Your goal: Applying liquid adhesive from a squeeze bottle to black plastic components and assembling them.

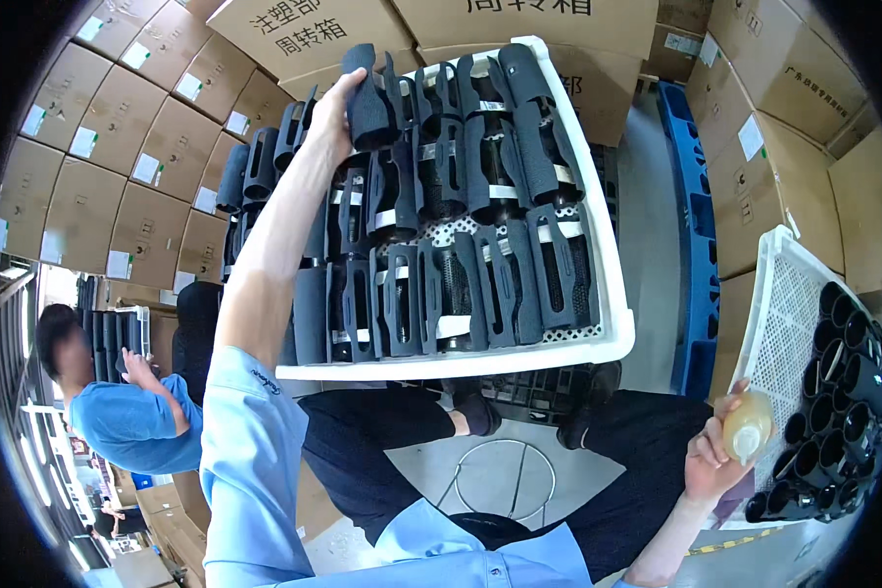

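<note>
My left hand (335, 116) reaches to the far left of a white plastic crate (615, 323). It is closed on a dark grey, ribbed, curved shell (370, 113). Rows of similar dark grey shells with cut-out slots (551, 260) fill the crate, some with white bands and black mesh-like parts inside. Low at the right, my right hand (712, 461) is wrapped round a squeeze bottle (748, 427) of yellowish liquid, its pale nozzle tilted down. Beside that hand stands a second white crate (772, 294) with several glossy black cup-like parts (838, 392).
Cardboard boxes are stacked at the left (147, 157) and right (764, 186), with more behind the crate (529, 24). A blue pallet (694, 235) stands right of the crate. A co-worker in a blue shirt (132, 421) sits at the left. Between my legs is a round metal stool frame (505, 480).
</note>
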### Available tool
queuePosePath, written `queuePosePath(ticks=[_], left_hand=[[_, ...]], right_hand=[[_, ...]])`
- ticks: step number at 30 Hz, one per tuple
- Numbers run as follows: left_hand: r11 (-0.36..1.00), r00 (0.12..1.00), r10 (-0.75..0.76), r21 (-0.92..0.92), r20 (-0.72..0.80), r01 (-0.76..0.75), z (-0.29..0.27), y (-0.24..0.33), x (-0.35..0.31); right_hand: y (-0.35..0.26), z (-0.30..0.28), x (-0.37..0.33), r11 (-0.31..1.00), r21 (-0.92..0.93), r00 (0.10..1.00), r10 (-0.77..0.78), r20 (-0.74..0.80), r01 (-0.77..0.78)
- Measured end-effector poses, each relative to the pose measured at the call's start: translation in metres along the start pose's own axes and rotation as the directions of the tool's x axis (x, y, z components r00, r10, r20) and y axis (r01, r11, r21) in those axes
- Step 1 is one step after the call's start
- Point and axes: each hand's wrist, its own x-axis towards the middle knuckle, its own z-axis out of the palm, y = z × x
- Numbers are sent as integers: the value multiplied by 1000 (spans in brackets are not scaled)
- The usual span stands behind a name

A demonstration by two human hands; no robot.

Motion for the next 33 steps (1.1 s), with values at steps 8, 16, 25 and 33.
queuePosePath(ticks=[8, 16, 25, 33], left_hand=[[970, 1000, 6, 243, 26, -12, -54, -29, 138], [-554, 471, 490, 679, 734, -482, -150, -41, 283], [-295, 530, 578, 764, 621, -574, -58, -36, 104], [-103, 305, 430, 381, 850, -919, 100, -35, -236]], right_hand=[[4, 1, 5, 999, 17, 997, -36, -68, 37], [13, 14, 4, 995, -94, 977, -46, -209, 26], [16, 32, -25, 976, -144, 957, -190, -219, 161], [15, 32, -51, 979, -157, 991, -132, -4, 129]])
